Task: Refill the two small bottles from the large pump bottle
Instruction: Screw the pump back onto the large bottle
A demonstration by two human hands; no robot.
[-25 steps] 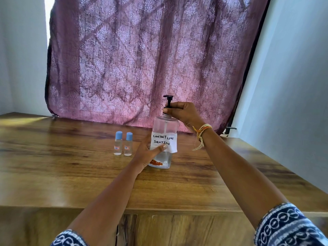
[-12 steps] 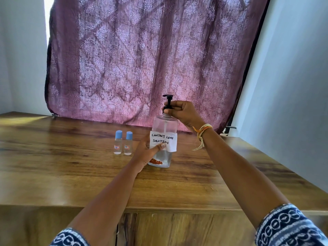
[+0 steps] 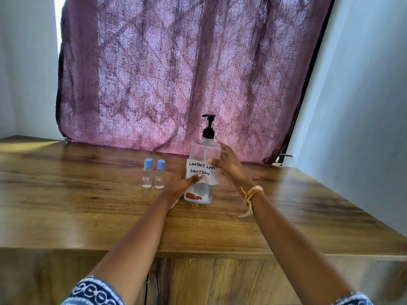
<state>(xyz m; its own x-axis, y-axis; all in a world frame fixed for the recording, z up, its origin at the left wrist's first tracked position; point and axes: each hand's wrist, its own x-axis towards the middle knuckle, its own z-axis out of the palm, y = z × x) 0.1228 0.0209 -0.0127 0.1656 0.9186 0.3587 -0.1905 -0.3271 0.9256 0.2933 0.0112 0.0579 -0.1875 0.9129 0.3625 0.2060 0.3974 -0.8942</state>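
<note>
The left hand (image 3: 180, 183) is wrapped around the low part of the large pump bottle (image 3: 203, 170), with the thumb laid across the white label (image 3: 202, 170). The right hand (image 3: 229, 166) is seen at the bottle's other side, fingers spread and blurred; whether the bottle is touched by it cannot be told. A second ago the black pump top (image 3: 208, 126) was gripped by that right hand. Now the pump top has been let go, and the hand has been brought down beside the label. The two small bottles (image 3: 153, 173) are stood just left of the left hand, side by side, with their blue caps on. It is judged that nothing has been filled yet; the small bottles must be opened first.
</note>
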